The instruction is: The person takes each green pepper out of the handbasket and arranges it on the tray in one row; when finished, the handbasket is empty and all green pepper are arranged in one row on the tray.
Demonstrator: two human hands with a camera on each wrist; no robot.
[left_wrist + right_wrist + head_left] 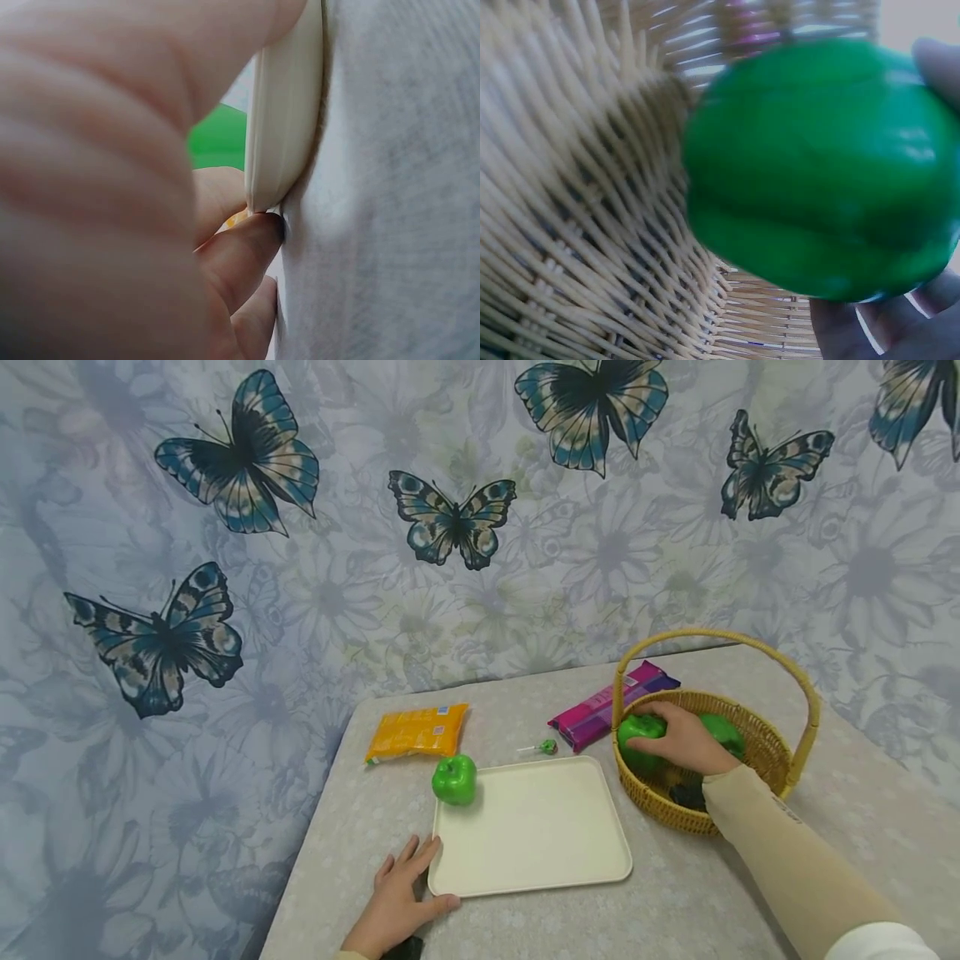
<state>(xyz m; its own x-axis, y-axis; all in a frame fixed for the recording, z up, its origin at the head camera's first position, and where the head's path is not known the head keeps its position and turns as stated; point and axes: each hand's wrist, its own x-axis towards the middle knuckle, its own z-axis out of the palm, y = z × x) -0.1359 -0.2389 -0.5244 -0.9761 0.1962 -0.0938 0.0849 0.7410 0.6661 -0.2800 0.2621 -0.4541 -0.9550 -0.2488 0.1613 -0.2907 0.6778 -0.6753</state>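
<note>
Head view: The right hand, in a beige sleeve, is reaching into a woven wicker basket with an arched handle and is holding a glossy green pepper at its left side. Another rounded green item is lying in the basket. The left hand is spreading wide at the near left corner of a smooth cream tray, a shallow rounded rectangle. A second pepper, lobed and shiny, is sitting at the tray's far left corner. Beyond, an orange packet, a small lollipop and a purple packet are lying on the pale patterned tabletop.

Left wrist view: Thumb and fingers are touching the tray's smooth, curved rim at separate spots; green is showing behind it.

Right wrist view: Fingers are curling round the grooved, slightly blurred pepper beside ribbed wicker. Whether pepper and wicker are touching cannot be told.
</note>
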